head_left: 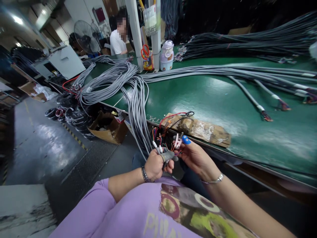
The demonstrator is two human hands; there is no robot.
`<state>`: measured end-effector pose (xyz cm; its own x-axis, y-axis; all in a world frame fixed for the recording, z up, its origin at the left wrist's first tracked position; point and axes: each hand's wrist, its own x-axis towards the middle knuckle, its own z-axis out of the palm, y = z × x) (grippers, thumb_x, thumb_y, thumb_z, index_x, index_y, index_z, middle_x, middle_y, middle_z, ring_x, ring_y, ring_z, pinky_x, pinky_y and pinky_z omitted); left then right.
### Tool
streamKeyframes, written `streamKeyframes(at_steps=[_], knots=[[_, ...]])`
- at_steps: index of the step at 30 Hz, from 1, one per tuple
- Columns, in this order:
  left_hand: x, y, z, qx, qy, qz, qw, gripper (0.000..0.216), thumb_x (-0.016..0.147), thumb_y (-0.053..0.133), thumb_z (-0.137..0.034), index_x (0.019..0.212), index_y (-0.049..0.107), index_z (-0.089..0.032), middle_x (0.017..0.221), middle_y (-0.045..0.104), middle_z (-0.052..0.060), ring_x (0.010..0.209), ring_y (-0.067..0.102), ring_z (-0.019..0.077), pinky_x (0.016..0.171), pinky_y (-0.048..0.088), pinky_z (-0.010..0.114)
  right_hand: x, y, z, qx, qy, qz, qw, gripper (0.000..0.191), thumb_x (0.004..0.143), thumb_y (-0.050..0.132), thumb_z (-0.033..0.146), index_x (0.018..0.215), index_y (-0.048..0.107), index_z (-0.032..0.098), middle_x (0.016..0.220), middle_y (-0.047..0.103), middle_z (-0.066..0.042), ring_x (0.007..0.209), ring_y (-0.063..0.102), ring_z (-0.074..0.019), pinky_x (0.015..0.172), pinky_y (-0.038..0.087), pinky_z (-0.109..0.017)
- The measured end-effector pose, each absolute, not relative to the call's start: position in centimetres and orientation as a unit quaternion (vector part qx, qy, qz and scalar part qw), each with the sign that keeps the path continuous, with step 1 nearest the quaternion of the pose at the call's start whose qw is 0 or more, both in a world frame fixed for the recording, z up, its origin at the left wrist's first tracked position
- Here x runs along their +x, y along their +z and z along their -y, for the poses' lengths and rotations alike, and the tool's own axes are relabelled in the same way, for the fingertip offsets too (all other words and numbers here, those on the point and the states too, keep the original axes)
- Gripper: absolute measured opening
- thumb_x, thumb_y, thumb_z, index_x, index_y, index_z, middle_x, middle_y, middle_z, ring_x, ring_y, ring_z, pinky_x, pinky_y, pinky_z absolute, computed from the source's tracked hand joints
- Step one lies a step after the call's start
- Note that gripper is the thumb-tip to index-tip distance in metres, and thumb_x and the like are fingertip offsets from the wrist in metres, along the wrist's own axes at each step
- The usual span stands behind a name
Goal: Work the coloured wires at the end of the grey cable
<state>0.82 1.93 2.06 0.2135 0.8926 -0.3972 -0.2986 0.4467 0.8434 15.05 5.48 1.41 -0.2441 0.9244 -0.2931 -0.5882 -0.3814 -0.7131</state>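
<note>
My left hand (154,164) is closed around the ends of several grey cables (165,154), whose stripped coloured wires (156,135) fan out above my fist. My right hand (195,157), with a blue cover on one fingertip, pinches a small white connector piece (177,142) at those wire ends. Both hands sit close together, just below the front edge of the green table (223,109). The grey cables run up from my left hand in a thick bundle (136,109) over the table edge.
Long grey cable bundles (247,71) lie across the table, some with coloured ends (266,115). A worn taped block (203,129) with red and black leads sits at the edge. Scissors (145,52) and a jar (166,55) stand by a post. Another person (118,39) sits far back. A cardboard box (109,127) is on the floor.
</note>
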Motion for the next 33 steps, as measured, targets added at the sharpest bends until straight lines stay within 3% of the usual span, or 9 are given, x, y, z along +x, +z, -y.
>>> streamKeyframes(at_steps=[6, 11, 18, 24, 29, 33], knots=[[0.6, 2.2, -1.7, 0.335, 0.422, -0.461, 0.705, 0.039, 0.064, 0.073, -0.049, 0.065, 0.054, -0.015, 0.044, 0.055, -0.001, 0.03, 0.046, 0.009, 0.031, 0.025, 0.019, 14.8, 1.1, -5.7, -0.359, 0.76, 0.237, 0.486, 0.042, 0.071, 0.069, 0.061, 0.08, 0.071, 0.02, 0.081, 0.072, -0.006, 0.064, 0.06, -0.0154, 0.059, 0.049, -0.028], [0.8, 2.4, -2.0, 0.335, 0.411, -0.475, 0.702, 0.039, 0.064, 0.071, -0.05, 0.066, 0.053, -0.016, 0.044, 0.054, -0.002, 0.031, 0.044, 0.0079, 0.032, 0.025, 0.019, 14.6, 0.9, -5.8, -0.37, 0.735, 0.276, 0.496, 0.042, 0.069, 0.071, 0.061, 0.074, 0.069, 0.019, 0.069, 0.067, -0.004, 0.059, 0.056, -0.0154, 0.055, 0.046, -0.028], [0.8, 2.7, -2.3, 0.33, 0.411, -0.47, 0.708, 0.039, 0.063, 0.073, -0.049, 0.062, 0.052, -0.015, 0.043, 0.054, -0.001, 0.03, 0.043, 0.0079, 0.031, 0.026, 0.02, 14.7, 1.0, -5.5, -0.465, 0.548, 0.392, 0.574, 0.041, 0.073, 0.067, 0.062, 0.061, 0.066, 0.023, 0.062, 0.064, -0.002, 0.056, 0.05, -0.0154, 0.055, 0.041, -0.029], [1.0, 2.8, -2.5, 0.332, 0.399, -0.479, 0.708, 0.043, 0.061, 0.074, -0.053, 0.062, 0.055, -0.014, 0.042, 0.053, -0.002, 0.029, 0.043, 0.0072, 0.031, 0.025, 0.019, 14.3, 0.8, -6.3, -0.379, 0.714, 0.262, 0.527, 0.044, 0.067, 0.071, 0.065, 0.073, 0.07, 0.021, 0.069, 0.068, -0.005, 0.059, 0.058, -0.018, 0.055, 0.047, -0.031], [1.1, 2.7, -2.7, 0.34, 0.385, -0.493, 0.703, 0.046, 0.06, 0.074, -0.055, 0.063, 0.054, -0.014, 0.043, 0.054, -0.002, 0.029, 0.044, 0.0075, 0.031, 0.025, 0.019, 14.0, 0.4, -6.7, -0.375, 0.707, 0.24, 0.549, 0.042, 0.065, 0.075, 0.06, 0.072, 0.068, 0.019, 0.068, 0.068, -0.005, 0.063, 0.06, -0.0188, 0.059, 0.048, -0.031], [1.0, 2.7, -2.5, 0.341, 0.385, -0.493, 0.702, 0.046, 0.06, 0.074, -0.056, 0.063, 0.054, -0.015, 0.043, 0.054, -0.002, 0.03, 0.044, 0.0076, 0.032, 0.026, 0.019, 14.1, 0.6, -6.3, -0.358, 0.725, 0.245, 0.536, 0.045, 0.068, 0.068, 0.066, 0.072, 0.065, 0.021, 0.066, 0.065, -0.003, 0.057, 0.056, -0.0157, 0.053, 0.046, -0.028]])
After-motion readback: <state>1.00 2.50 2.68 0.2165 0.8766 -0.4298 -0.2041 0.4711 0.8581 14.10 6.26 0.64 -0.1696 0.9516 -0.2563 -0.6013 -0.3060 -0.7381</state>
